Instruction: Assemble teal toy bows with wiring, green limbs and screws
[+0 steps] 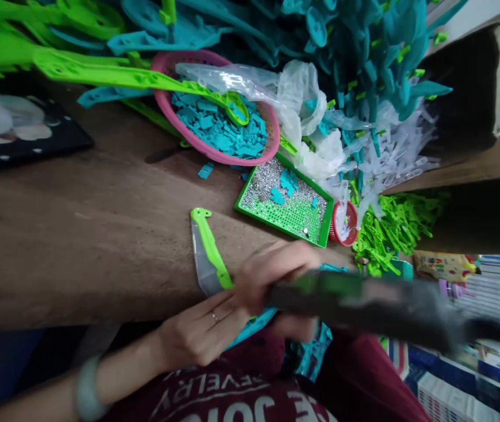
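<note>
My left hand, with a ring and a pale bangle, is closed on a long teal plastic piece held low, near my lap. My right hand is wrapped round a long dark cylindrical tool with a green patch; blur hides its exact kind. The tool's left end meets the hands over the teal piece, and the contact point is hidden. Just beyond my fingers, a lime-green plastic part with a clear blade sticks up over the table edge; its lower end is hidden behind the hands.
On the brown table stands a pink basket of teal pieces. Beside it lies a green tray of small metal parts. A small red basket, green parts and heaped teal parts surround them.
</note>
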Motion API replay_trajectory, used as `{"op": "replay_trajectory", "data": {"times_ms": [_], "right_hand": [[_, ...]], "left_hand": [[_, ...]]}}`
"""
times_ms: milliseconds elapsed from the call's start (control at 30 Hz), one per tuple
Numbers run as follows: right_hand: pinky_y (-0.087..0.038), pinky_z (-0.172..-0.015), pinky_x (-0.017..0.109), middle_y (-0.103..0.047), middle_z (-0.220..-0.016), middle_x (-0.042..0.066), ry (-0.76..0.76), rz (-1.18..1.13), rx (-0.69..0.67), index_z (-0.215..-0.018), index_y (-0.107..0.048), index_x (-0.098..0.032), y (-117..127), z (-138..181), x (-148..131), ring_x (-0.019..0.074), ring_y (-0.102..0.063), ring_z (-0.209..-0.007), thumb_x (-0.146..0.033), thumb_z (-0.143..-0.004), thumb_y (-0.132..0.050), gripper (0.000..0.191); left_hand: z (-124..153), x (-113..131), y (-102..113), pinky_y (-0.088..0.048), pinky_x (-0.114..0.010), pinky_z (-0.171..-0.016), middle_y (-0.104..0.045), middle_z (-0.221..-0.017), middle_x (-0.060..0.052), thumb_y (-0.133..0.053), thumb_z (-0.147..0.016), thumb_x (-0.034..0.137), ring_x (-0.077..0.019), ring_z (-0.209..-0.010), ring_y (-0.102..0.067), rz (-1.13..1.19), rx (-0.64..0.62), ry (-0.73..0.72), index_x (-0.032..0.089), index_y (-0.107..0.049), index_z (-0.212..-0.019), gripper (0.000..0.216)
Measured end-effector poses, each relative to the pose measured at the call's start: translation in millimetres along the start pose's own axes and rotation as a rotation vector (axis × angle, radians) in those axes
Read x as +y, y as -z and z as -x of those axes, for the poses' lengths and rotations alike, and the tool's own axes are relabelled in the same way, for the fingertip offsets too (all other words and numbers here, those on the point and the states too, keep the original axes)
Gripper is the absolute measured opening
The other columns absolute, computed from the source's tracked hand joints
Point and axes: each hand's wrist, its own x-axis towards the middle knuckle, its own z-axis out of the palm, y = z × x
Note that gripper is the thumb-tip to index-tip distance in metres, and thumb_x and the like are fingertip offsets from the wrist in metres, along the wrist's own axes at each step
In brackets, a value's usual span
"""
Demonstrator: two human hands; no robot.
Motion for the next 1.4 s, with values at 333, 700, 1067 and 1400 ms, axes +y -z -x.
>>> {"op": "replay_trajectory", "data": {"times_ms": [333,700,1067,1400], "right_hand": [[-0.040,-0.040,0.024,-0.040,-0.052,-0.013,0.058,0.323,0.870,-0.104,-0.045,-0.030,60,18,43,0.0112,-0.043,-0.037,-0.039,-0.082,-0.053,0.025],[-0.045,-0.044,0.023,-0.046,-0.055,-0.012,0.113,0.269,0.841,-0.103,-0.047,-0.029,58,16,38,0.0101,-0.047,-0.041,-0.035,-0.085,-0.060,0.023],[-0.054,-0.055,0.030,-0.048,-0.061,-0.008,-0.068,0.181,0.558,-0.110,-0.052,-0.028,-14,-61,58,0.0116,-0.058,-0.049,-0.066,-0.090,-0.055,0.043],[-0.056,-0.057,0.033,-0.051,-0.059,-0.010,-0.031,0.146,0.448,-0.101,-0.050,-0.029,-26,-64,88,0.0123,-0.053,-0.048,-0.061,-0.088,-0.059,0.036]], "left_hand": [[-9,-4,7,-0.044,-0.041,-0.118,-0.070,-0.132,-0.014,-0.036,-0.101,0.009,-0.0268,-0.130,-0.060,-0.103,-0.012,-0.086,0.005,-0.070,-0.119,0.039],[-12,-1,9,-0.036,-0.040,-0.124,-0.070,-0.131,-0.014,-0.037,-0.101,0.006,-0.0254,-0.134,-0.057,-0.061,-0.015,-0.042,0.003,-0.070,-0.118,0.038],[-20,-5,10,-0.058,-0.034,-0.101,-0.076,-0.117,-0.014,-0.049,-0.095,0.007,-0.0239,-0.118,-0.069,-0.090,0.020,-0.104,0.003,-0.071,-0.112,0.028],[-18,-5,10,-0.056,-0.035,-0.105,-0.076,-0.118,-0.013,-0.054,-0.095,0.012,-0.0211,-0.116,-0.069,-0.123,0.045,-0.105,0.005,-0.070,-0.113,0.026]]}}
